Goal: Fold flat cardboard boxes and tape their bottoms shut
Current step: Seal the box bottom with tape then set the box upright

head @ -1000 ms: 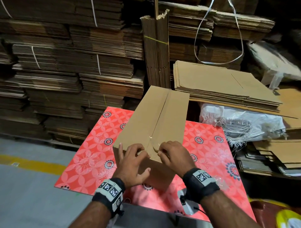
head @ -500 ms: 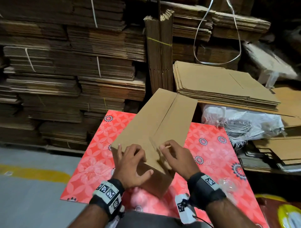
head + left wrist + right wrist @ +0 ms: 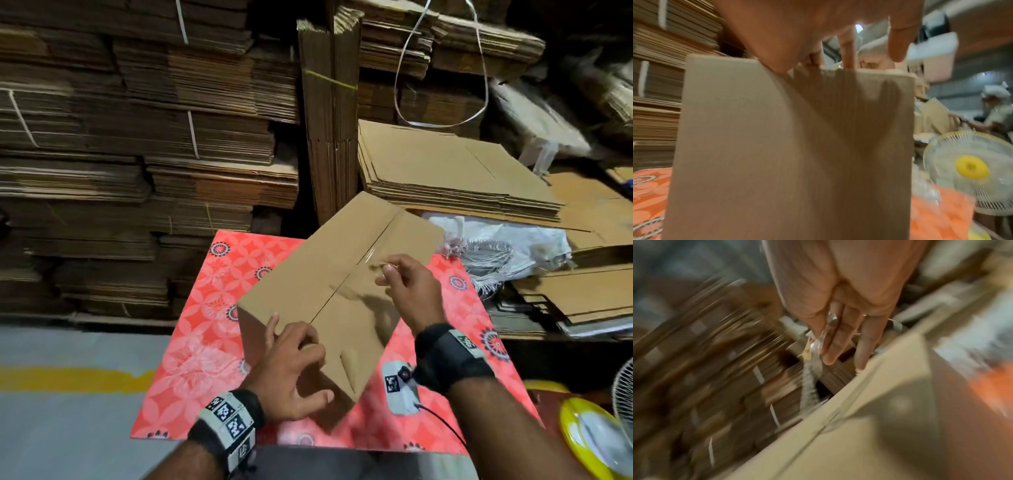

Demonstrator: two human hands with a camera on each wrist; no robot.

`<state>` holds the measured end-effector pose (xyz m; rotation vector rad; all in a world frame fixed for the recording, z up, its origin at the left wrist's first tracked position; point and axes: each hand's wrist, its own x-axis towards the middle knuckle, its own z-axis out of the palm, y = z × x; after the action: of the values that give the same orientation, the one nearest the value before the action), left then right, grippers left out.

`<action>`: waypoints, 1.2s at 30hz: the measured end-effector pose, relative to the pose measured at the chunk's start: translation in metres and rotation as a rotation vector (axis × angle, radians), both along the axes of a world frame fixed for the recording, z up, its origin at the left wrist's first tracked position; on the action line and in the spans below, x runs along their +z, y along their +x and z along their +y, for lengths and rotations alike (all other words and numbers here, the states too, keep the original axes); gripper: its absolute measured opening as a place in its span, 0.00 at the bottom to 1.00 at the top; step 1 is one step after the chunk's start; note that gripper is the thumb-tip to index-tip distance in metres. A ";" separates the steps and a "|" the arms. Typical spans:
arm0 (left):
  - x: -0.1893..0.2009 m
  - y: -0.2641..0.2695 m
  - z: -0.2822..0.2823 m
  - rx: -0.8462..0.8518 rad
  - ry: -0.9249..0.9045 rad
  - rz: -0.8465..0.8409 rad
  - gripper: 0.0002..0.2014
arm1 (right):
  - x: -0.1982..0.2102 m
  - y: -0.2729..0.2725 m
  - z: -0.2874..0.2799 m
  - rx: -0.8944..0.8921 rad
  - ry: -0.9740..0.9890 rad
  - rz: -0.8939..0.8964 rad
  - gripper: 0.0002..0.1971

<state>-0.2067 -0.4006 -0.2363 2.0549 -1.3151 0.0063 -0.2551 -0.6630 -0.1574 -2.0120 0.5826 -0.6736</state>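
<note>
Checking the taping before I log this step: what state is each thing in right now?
cardboard box: erected, flaps folded shut, seam up, on the red table cover.
clear tape: crumpled end pinched, lifted above the seam.
right hand: pinches the clear tape.
left hand: holds the cardboard box's near end.
flat cardboard stack: unfolded, lying flat.
fan: running or not, cannot tell.

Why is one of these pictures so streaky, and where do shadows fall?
Head view: mostly sharp; the right hand casts a shadow on the cardboard box. Left wrist view: soft, with the left hand shadowing the box's side. Right wrist view: heavy motion streaks smear the cardboard stacks; only the fingers pinching clear tape read clearly.
</note>
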 end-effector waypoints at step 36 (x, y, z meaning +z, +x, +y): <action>0.005 0.095 0.074 0.001 0.050 0.089 0.19 | -0.034 0.024 0.097 0.400 -0.616 0.526 0.26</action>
<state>-0.1118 -0.3269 -0.2317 2.0730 -1.2708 -0.1174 -0.2310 -0.5661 -0.1918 -2.8121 0.2541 -0.0598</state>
